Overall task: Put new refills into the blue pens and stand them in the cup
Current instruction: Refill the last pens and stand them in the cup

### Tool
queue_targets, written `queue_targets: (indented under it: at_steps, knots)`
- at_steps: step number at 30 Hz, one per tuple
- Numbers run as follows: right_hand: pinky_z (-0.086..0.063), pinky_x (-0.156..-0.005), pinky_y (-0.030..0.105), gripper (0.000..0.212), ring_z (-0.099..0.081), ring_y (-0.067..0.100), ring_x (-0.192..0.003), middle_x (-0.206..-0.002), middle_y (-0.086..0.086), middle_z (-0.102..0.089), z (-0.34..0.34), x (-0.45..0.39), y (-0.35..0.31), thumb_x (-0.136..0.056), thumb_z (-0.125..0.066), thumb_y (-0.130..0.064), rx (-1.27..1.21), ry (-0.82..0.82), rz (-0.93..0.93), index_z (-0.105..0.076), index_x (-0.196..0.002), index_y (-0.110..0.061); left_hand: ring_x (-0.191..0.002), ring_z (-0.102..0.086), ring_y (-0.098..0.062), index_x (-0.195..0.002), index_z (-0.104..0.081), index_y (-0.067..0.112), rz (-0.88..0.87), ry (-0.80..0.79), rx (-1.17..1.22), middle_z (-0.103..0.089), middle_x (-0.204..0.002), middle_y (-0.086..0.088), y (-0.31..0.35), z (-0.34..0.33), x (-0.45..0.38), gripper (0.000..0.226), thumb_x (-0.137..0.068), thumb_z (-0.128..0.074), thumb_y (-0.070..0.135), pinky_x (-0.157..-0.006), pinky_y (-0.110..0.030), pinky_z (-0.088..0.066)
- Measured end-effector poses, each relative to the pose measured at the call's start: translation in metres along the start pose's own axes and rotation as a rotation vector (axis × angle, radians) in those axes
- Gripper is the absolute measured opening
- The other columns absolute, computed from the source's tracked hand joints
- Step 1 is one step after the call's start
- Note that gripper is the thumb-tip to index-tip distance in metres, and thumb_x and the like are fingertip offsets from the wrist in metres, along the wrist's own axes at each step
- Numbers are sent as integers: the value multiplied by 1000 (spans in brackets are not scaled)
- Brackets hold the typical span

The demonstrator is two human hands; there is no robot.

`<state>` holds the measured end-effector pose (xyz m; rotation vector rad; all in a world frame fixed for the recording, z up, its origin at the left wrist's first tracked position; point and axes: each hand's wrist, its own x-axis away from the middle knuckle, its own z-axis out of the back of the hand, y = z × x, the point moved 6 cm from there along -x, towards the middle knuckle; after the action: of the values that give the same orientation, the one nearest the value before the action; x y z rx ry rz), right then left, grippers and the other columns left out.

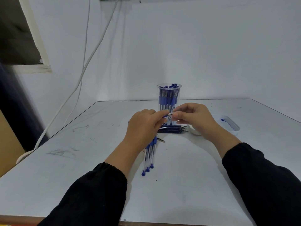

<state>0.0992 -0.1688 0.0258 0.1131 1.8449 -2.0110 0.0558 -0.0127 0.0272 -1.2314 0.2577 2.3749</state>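
Blue pens stand packed in a clear plastic cup at the far middle of the white table, their blue caps level with its rim; to the right a shallow clear tray holds a blue smear. Three more pens with clear barrels, blue grips and blue end plugs lie side by side near the left wrist; a row of dark refills lies just in front of the cup. The left hand and right hand meet in front of the cup, fingers curled, both pinching one small slender pen part; what it is cannot be told. A small white object sits half hidden behind the right hand.
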Motion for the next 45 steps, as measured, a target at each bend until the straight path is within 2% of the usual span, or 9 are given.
queue_targets:
  at_steps: [7, 14, 18, 23, 28, 33, 37, 41, 45]
  knots:
    - [-56, -72, 26, 11, -71, 22, -78, -82, 12, -71, 40, -11, -20, -82, -71, -1, -217, 305, 80, -68, -89, -9, -104, -50, -14, -132, -51, 25, 489, -20, 223, -62, -113, 4, -42, 6, -7, 44, -92, -52, 44, -87, -28, -40]
    - [-58, -79, 33, 13, -71, 26, -86, -91, 11, -71, 87, -35, -60, -78, -75, -12, -72, 568, 241, -70, -87, -19, -131, -36, -21, -145, -30, 21, 587, -270, 233, -41, -144, -3, -52, -32, -37, 77, -84, -52, 62, -106, -40, -33]
    - [-57, -83, 38, 16, -69, 18, -79, -84, 0, -69, 78, -64, -75, -79, -72, -14, 187, 514, 267, -69, -94, -18, -126, -43, -24, -139, -34, 18, 624, -338, 299, -45, -140, -3, -42, -54, -49, 80, -78, -58, 65, -98, -38, -37]
    - [-55, -85, 41, 18, -67, 22, -88, -90, 6, -69, 52, -95, -75, -78, -71, -11, 312, 420, 238, -64, -91, -20, -101, -59, -22, -124, -42, 20, 701, -266, 389, -60, -118, 1, -41, -65, -57, 63, -79, -62, 58, -84, -35, -47]
    - [-49, -82, 25, 18, -63, 16, -92, -97, 2, -69, 23, -112, -63, -81, -70, -12, 564, 292, 206, -67, -98, -15, -99, -59, -22, -124, -41, 19, 703, -242, 395, -61, -116, 1, -42, -65, -57, 58, -82, -63, 53, -83, -34, -47]
    - [-45, -95, 38, 19, -60, 20, -105, -109, -3, -68, 7, -114, -49, -89, -59, -33, 848, 203, 127, -70, -100, -22, -99, -59, -22, -123, -41, 19, 703, -240, 397, -61, -115, 1, -42, -65, -57, 56, -83, -62, 52, -83, -34, -46]
    - [-34, -92, 38, 41, -53, 25, -113, -111, 0, -69, 6, -107, -49, -96, -42, -52, 1022, 231, 128, -72, -99, -24, -102, -59, -23, -126, -40, 18, 703, -253, 402, -60, -119, -1, -41, -65, -57, 58, -84, -61, 51, -86, -36, -48]
    - [-33, -88, 39, 49, -53, 27, -112, -109, 2, -68, 6, -99, -44, -98, -33, -56, 1060, 200, 120, -71, -103, -25, -110, -56, -26, -133, -36, 19, 685, -306, 389, -57, -126, -4, -40, -62, -54, 60, -87, -57, 50, -91, -41, -47]
    - [-36, -102, 43, 42, -49, 23, -124, -132, -1, -59, 12, -79, -40, -98, -40, -49, 889, 232, 211, -60, -127, -24, -123, -48, -27, -144, -26, 18, 697, -391, 327, -46, -140, -7, -43, -55, -43, 72, -88, -50, 56, -100, -45, -41]
